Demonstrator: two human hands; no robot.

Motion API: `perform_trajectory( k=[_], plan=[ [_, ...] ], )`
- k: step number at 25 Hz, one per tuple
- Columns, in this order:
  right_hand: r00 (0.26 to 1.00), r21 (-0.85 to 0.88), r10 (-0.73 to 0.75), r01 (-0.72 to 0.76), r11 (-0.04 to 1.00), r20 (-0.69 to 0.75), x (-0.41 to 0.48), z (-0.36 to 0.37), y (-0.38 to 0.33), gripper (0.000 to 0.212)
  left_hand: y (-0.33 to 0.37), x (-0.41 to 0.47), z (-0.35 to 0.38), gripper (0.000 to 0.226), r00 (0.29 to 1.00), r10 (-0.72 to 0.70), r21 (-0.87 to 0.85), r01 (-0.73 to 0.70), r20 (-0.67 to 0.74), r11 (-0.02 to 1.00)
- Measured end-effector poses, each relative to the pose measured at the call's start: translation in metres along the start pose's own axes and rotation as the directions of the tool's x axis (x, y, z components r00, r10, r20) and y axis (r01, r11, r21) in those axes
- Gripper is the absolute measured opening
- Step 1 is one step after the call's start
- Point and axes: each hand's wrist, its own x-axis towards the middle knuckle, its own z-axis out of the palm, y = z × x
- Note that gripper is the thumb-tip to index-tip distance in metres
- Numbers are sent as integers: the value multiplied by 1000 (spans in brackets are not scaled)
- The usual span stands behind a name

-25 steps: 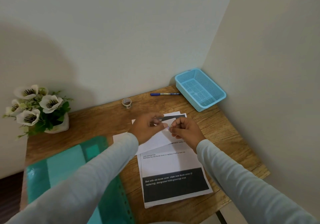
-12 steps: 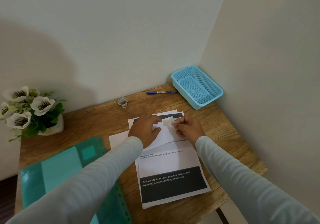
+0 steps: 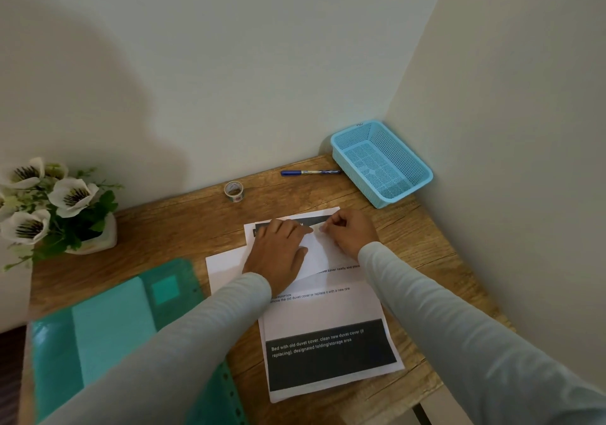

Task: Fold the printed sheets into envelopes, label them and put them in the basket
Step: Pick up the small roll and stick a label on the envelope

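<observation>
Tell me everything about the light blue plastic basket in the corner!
The light blue plastic basket is a rectangular tray with mesh walls, a gridded bottom and a smooth rim. It sits upright on the wooden table, tucked into the corner where the two walls meet. No envelope shows inside. A blue pen lies beside it.

left hand [image 3: 278, 254]: dropped flat onto folded sheet [image 3: 316, 254] | right hand [image 3: 352, 232]: lowered to its top edge

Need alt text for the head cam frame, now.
Left hand presses flat on a folded sheet while the right hand pinches its top edge, over printed sheets on a wooden desk. Behind lie a tape roll, a blue pen and an empty blue basket; flowers and a green folder sit left.
</observation>
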Motion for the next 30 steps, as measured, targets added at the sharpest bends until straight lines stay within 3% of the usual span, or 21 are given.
perform_trajectory(
  k=[3,15,22,26,28,30],
  plan=[
    [1000,-95,-16,15,995,-11,2,3,-2,11,0,-2,1,43,1000,12,60,-12,11,998],
    [999,-194,-28,22,981,-29,0,5,-6,19,-3,-2,9,43,999,25,102,-23,-22,995],
    [998,-180,-31,21,984,-56,-2,8,-3,13,-3,-1,10,43,1000,16,111,-16,-5,994],
    [980,-1,56,-57,998,-192,-1,0,4,21,-2,-1,8,43,1000,5,78,-6,18,997],
    [973,-30,60,-68,997,-223,-5,-4,11,16,-2,-1,7,44,1000,3,69,-4,19,998],
    [978,-126,-37,11,992,-206,-17,-2,18,14,-2,-2,7,44,1000,7,70,-7,3,998]
  ],
)
